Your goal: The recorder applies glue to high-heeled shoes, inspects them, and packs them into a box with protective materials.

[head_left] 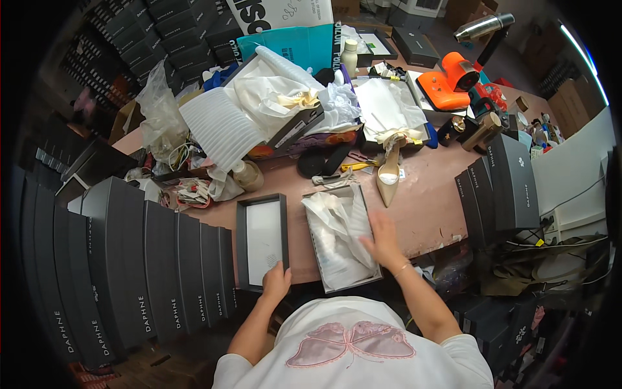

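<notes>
My left hand grips the near right corner of a dark grey shoe box lid, which lies inside-up, its white lining showing. Just right of it stands the open shoe box, filled with crumpled white tissue paper. Slightly blurred, my right hand is at the right side of this box, fingers stretched and thumb over the tissue. Whatever lies beneath the paper is hidden. Beyond my right hand, a beige pointed shoe rests on the table, toe toward me.
Tall stacks of dark shoe boxes line the left side; more boxes stand at right. Behind are another paper-filled box, yellow-handled pliers, a beige tape roll and an orange device on the pink table.
</notes>
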Motion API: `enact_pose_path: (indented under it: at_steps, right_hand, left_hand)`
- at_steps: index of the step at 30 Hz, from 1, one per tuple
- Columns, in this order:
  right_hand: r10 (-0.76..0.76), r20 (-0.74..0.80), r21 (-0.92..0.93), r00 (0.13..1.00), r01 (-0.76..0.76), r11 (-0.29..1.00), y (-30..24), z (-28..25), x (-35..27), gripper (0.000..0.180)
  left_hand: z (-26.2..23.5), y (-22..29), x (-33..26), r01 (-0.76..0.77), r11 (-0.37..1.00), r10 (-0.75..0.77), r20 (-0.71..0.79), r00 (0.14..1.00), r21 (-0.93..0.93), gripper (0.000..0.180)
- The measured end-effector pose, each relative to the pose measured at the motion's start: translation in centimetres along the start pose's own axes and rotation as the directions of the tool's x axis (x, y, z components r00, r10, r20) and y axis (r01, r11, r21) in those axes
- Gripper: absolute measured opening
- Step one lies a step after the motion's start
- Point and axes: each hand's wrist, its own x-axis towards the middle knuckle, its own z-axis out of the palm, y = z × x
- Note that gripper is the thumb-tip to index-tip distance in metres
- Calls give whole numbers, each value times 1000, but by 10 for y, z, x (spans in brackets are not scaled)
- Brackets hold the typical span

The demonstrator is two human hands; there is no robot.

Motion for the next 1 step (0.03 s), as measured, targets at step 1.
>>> enact_pose_path:
  at_steps: [1]
  right_hand:
    - [-46,158,-195,986,77,978,-15,36,-9,86]
  left_hand:
    - [-20,7,-7,-27,990,23,-32,999,-142,28]
